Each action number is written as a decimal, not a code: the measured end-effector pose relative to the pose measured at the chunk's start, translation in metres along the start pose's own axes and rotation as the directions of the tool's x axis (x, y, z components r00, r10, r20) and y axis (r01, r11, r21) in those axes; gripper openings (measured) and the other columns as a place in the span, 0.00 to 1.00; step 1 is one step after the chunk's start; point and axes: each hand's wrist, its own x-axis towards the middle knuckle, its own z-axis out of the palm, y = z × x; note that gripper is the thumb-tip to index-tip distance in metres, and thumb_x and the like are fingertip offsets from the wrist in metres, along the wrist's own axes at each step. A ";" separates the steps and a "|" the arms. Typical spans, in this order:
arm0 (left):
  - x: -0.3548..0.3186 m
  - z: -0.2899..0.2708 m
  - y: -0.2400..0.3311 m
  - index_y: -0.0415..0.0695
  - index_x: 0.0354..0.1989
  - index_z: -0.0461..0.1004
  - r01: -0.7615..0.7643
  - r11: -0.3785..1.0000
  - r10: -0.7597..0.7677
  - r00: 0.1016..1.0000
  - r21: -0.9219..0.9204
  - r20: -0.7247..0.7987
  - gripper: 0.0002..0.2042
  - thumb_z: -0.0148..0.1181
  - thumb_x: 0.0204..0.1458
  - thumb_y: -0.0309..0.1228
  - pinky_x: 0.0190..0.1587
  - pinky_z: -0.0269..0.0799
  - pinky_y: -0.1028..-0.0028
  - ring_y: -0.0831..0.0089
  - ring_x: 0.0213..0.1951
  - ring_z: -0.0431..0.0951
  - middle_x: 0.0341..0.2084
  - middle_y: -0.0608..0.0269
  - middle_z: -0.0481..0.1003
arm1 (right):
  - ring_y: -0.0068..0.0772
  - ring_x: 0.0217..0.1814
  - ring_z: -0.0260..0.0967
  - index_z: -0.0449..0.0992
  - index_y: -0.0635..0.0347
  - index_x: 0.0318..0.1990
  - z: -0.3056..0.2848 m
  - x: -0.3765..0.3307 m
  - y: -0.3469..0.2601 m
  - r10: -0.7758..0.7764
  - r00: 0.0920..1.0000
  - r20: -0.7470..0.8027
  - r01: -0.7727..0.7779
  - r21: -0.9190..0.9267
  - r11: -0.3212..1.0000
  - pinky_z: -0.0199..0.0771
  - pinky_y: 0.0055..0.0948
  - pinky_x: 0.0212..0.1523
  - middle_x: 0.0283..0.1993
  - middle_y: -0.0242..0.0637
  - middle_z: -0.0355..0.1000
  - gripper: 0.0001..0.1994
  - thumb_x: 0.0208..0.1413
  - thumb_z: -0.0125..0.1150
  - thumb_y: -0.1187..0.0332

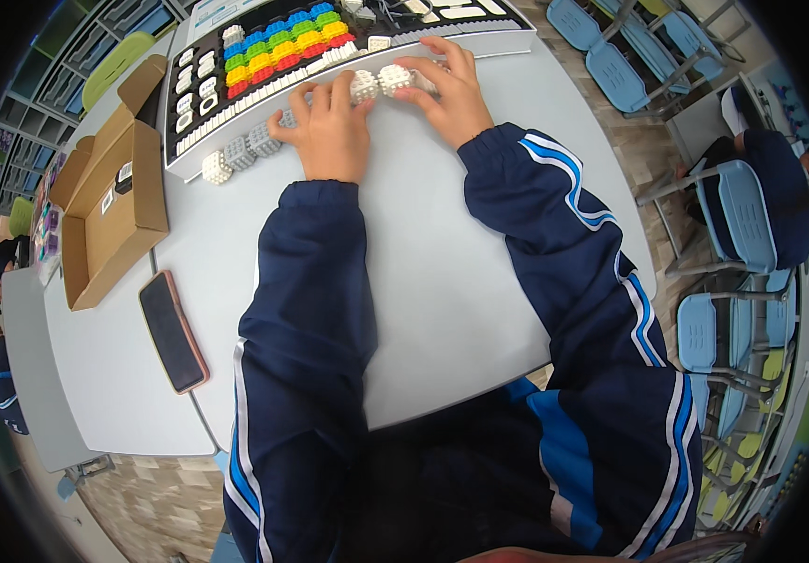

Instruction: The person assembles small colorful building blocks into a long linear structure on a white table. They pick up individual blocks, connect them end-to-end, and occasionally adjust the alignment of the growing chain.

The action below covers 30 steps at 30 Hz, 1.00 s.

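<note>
A row of studded blocks runs along the near side of a white tray (357, 64). At its left end is a white studded block (216, 168), then grey studded blocks (238, 153). My left hand (331, 136) is curled over the middle of this row, its fingers hiding part of it. Just past its index finger sits another white studded block (363, 87). My right hand (453, 101) has thumb and fingers closed around a white studded block (395, 81) beside that one. What lies under the right palm is partly hidden.
Coloured studded blocks (282, 52) in blue, green, yellow and red fill the tray, with white round parts (196, 89) at left. An opened cardboard box (113, 206) and a phone (173, 330) lie to the left. Blue chairs (747, 216) stand on the right.
</note>
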 end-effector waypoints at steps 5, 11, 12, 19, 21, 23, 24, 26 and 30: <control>-0.001 0.000 -0.003 0.59 0.50 0.75 0.014 1.000 -0.015 0.999 0.019 0.049 0.19 0.69 0.48 0.41 0.55 0.48 0.43 0.65 0.56 0.65 0.43 0.72 0.75 | 0.48 0.63 0.55 0.80 0.45 0.49 0.005 -0.001 0.001 0.034 0.996 0.080 -0.033 -0.015 0.999 0.70 0.38 0.58 0.65 0.44 0.56 0.18 0.47 0.72 0.66; -0.002 -0.002 -0.003 0.59 0.47 0.77 0.059 0.998 -0.059 0.997 0.005 0.054 0.19 0.71 0.45 0.41 0.55 0.47 0.43 0.63 0.56 0.64 0.45 0.71 0.74 | 0.50 0.64 0.52 0.79 0.40 0.50 0.006 0.000 -0.004 0.066 0.992 0.106 -0.059 -0.072 0.996 0.65 0.41 0.61 0.66 0.43 0.54 0.19 0.47 0.72 0.63; -0.002 -0.002 -0.003 0.59 0.47 0.77 0.068 0.998 -0.068 0.996 0.010 0.051 0.19 0.71 0.44 0.41 0.55 0.47 0.43 0.62 0.56 0.64 0.45 0.71 0.74 | 0.50 0.64 0.51 0.79 0.38 0.51 0.006 0.000 -0.003 0.070 0.991 0.114 -0.060 -0.085 0.995 0.63 0.42 0.62 0.66 0.43 0.53 0.20 0.48 0.72 0.63; -0.003 -0.007 -0.002 0.58 0.48 0.76 0.093 0.995 -0.092 0.994 -0.021 0.060 0.22 0.71 0.42 0.36 0.55 0.47 0.42 0.60 0.57 0.62 0.48 0.69 0.72 | 0.54 0.64 0.51 0.78 0.36 0.51 0.006 0.002 -0.007 0.036 0.994 0.100 -0.018 -0.175 0.984 0.64 0.42 0.62 0.67 0.49 0.52 0.21 0.46 0.73 0.61; -0.003 -0.008 -0.004 0.57 0.49 0.75 0.099 0.994 -0.097 0.993 -0.035 0.065 0.23 0.71 0.41 0.34 0.55 0.47 0.42 0.59 0.57 0.61 0.48 0.68 0.71 | 0.54 0.64 0.51 0.78 0.35 0.52 0.007 0.001 -0.008 0.030 0.994 0.101 -0.014 -0.159 0.987 0.63 0.42 0.63 0.68 0.49 0.52 0.23 0.46 0.74 0.60; -0.003 -0.006 -0.003 0.58 0.51 0.75 0.112 0.993 -0.109 0.991 -0.045 0.071 0.24 0.71 0.41 0.34 0.55 0.47 0.43 0.60 0.57 0.62 0.49 0.69 0.71 | 0.54 0.64 0.51 0.77 0.33 0.54 0.006 0.001 -0.007 0.038 0.993 0.109 -0.026 -0.110 0.994 0.63 0.42 0.63 0.68 0.48 0.51 0.24 0.46 0.73 0.61; -0.003 -0.005 -0.003 0.58 0.51 0.75 0.115 0.992 -0.112 0.991 -0.049 0.067 0.24 0.70 0.42 0.33 0.55 0.47 0.43 0.60 0.57 0.62 0.49 0.69 0.71 | 0.53 0.64 0.51 0.77 0.32 0.55 0.004 0.000 -0.007 0.042 0.993 0.112 -0.032 -0.086 0.996 0.63 0.41 0.63 0.68 0.48 0.50 0.25 0.47 0.73 0.61; -0.001 -0.005 -0.005 0.58 0.52 0.74 0.118 0.992 -0.115 0.992 -0.048 0.053 0.24 0.70 0.42 0.33 0.55 0.47 0.44 0.61 0.57 0.62 0.49 0.70 0.71 | 0.50 0.65 0.50 0.76 0.32 0.57 0.003 -0.001 -0.004 0.058 0.993 0.100 -0.055 -0.037 0.998 0.61 0.42 0.64 0.70 0.45 0.50 0.26 0.47 0.72 0.64; -0.002 -0.007 -0.006 0.60 0.51 0.76 0.140 0.988 -0.136 0.988 -0.060 0.071 0.23 0.71 0.42 0.32 0.56 0.46 0.45 0.63 0.57 0.62 0.48 0.72 0.72 | 0.44 0.66 0.51 0.76 0.33 0.57 -0.010 -0.006 0.004 0.020 0.991 0.134 -0.040 0.147 0.988 0.61 0.40 0.65 0.69 0.39 0.51 0.28 0.47 0.67 0.74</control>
